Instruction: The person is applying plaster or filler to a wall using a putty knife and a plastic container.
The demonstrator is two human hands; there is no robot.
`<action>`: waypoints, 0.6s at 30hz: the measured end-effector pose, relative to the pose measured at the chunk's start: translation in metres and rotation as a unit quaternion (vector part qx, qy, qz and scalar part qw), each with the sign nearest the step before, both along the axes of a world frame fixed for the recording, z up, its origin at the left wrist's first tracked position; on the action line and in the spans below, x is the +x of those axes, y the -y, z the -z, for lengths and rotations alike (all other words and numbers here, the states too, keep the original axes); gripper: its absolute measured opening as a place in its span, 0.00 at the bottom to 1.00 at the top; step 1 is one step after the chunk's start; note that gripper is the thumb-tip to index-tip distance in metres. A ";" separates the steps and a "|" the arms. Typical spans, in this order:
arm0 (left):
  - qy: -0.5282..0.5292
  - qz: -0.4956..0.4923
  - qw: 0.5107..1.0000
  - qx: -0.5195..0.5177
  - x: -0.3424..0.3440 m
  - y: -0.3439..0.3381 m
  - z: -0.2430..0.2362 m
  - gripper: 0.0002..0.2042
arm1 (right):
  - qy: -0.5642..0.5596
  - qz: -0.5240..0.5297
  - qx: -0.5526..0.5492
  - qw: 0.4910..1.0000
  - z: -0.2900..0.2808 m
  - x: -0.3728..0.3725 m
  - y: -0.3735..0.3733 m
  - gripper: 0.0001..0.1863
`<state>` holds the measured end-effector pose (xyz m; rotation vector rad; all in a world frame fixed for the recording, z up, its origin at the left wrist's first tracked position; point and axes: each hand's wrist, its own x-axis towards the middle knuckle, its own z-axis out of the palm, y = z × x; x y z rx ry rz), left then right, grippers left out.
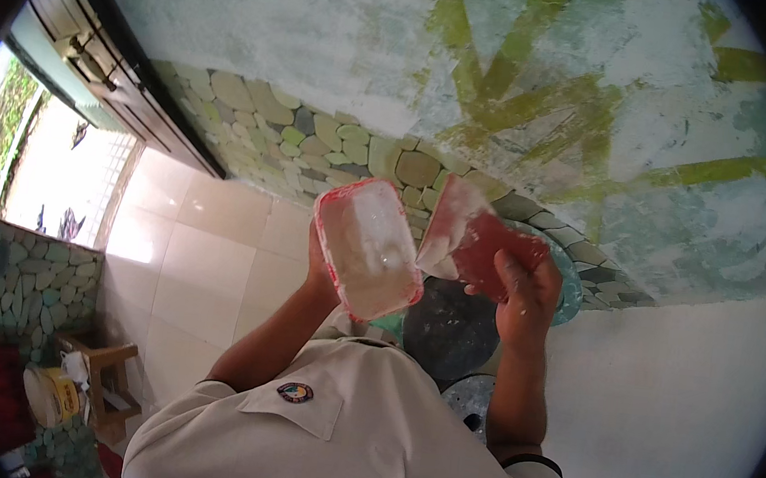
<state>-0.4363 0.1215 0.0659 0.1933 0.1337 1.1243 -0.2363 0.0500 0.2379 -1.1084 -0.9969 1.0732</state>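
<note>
Rectangular tub [333, 234], red rim smeared white, tipped so inside shows: white paste [382, 248] coats bottom and walls. Yellow-and-white bucket [50, 396] at lower left by a wooden stool [108, 369]; contents not readable.

Around: wall [294, 9] ahead, patchy pale coating, yellow-green bands at right; stone strip [417, 169] along its foot. Tiled floor [207, 250] to the left, open door [109, 65] at upper left. Dark round surface [448, 328] and a teal rounded object [572, 289] sit below the spreader and right hand, partly blocked by them.

Grip: left hand [314, 265] grasps the tub by its left side, fingers mostly hidden behind it. Right hand [530, 295] clasps a flat red spreader [479, 244], thumb on the face, white paste on its left part. Spreader just beside tub's right rim; contact can't be told.
</note>
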 end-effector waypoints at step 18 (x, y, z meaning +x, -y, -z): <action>-0.046 -0.066 0.997 0.000 -0.016 0.015 -0.020 0.39 | 0.414 -0.068 0.133 0.898 0.027 -0.046 0.012 0.12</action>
